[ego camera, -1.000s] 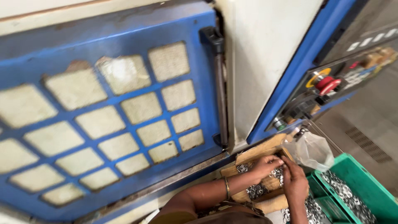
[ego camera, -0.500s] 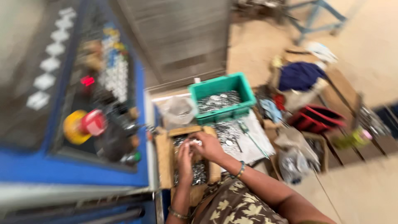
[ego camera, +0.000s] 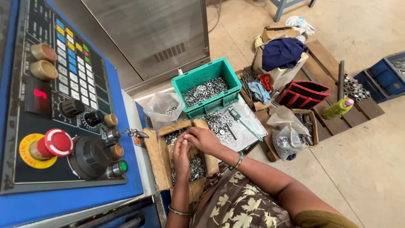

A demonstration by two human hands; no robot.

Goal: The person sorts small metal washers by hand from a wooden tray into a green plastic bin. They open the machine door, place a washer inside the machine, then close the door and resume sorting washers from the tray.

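Bare concrete floor spreads under a cluttered work spot beside a blue machine. Both hands meet over an open cardboard box [ego camera: 157, 162] of small metal washers [ego camera: 196, 166]: the left hand [ego camera: 181, 155] is upright with fingers curled narrow, and the right hand [ego camera: 205, 139] bends in to touch it, fingertips pinched together; whether a washer sits between them I cannot tell. Each wrist wears a bangle. Just beyond the right hand more washers lie loose on a grey sheet [ego camera: 249, 120], with a green-handled caliper [ego camera: 242, 120] across it. Further ahead of the hands stands a green plastic crate [ego camera: 202, 75] heaped with washers, and just left of it a clear plastic bag [ego camera: 162, 106] with a few more. Left of the left hand rises the machine's control panel [ego camera: 63, 109], with a red stop button [ego camera: 55, 143], knobs and coloured keys; a bunch of keys [ego camera: 135, 133] hangs from it near the box. To the right of the right hand sit another clear bag [ego camera: 287, 135] of metal parts, a red bin [ego camera: 304, 95], a box draped with dark blue cloth [ego camera: 282, 51], a yellow-green bottle [ego camera: 337, 108] on a wooden pallet [ego camera: 325, 59], and far off a blue crate [ego camera: 386, 78].
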